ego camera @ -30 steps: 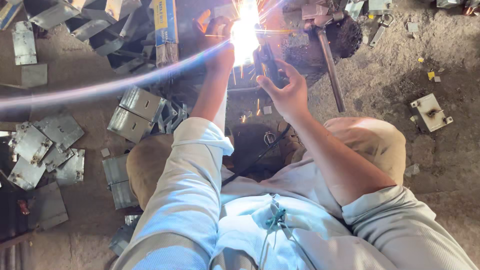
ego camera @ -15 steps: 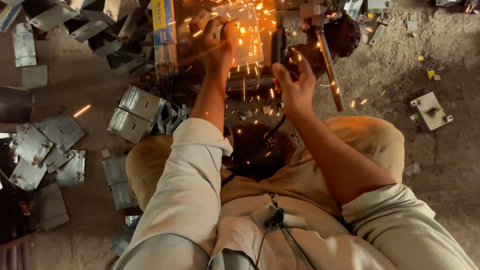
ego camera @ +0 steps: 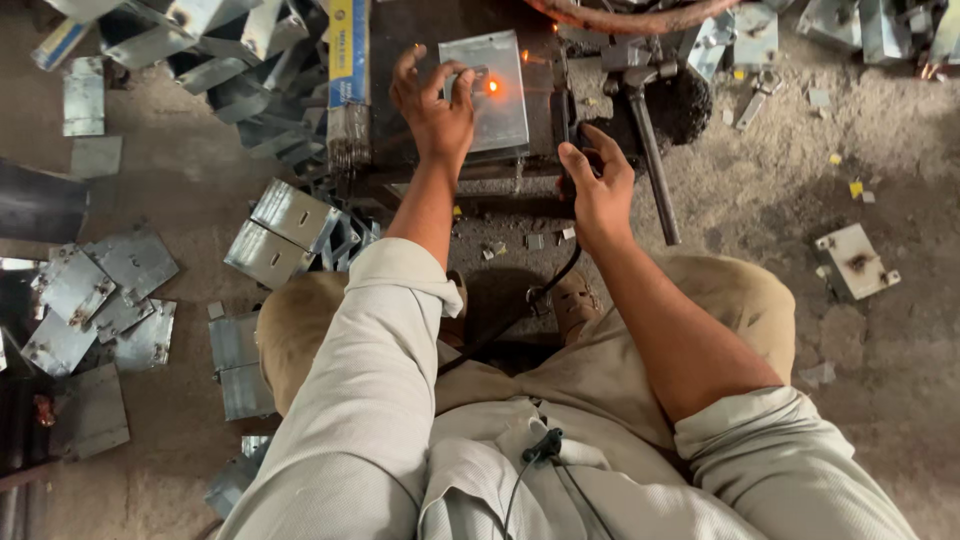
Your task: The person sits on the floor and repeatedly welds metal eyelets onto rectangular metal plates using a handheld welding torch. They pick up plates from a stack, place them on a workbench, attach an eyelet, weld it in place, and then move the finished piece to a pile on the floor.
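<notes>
On the far workbench, a grey metal plate (ego camera: 487,90), its bright arc now faded to one glowing spot, is steadied by the left hand's (ego camera: 432,105) spread fingers, while a dark welding holder (ego camera: 572,135) is gripped by the right hand (ego camera: 597,185).

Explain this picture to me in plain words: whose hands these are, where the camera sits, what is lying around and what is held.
The camera sits on a person's head and looks down at their own arms and knees. The left hand rests its fingers on a grey metal plate with a small glowing orange spot, lying on a dark work block. The right hand grips a dark tool with a black cable running back to the lap. A hammer lies beside it. Many folded metal pieces are scattered on the dirt floor.
</notes>
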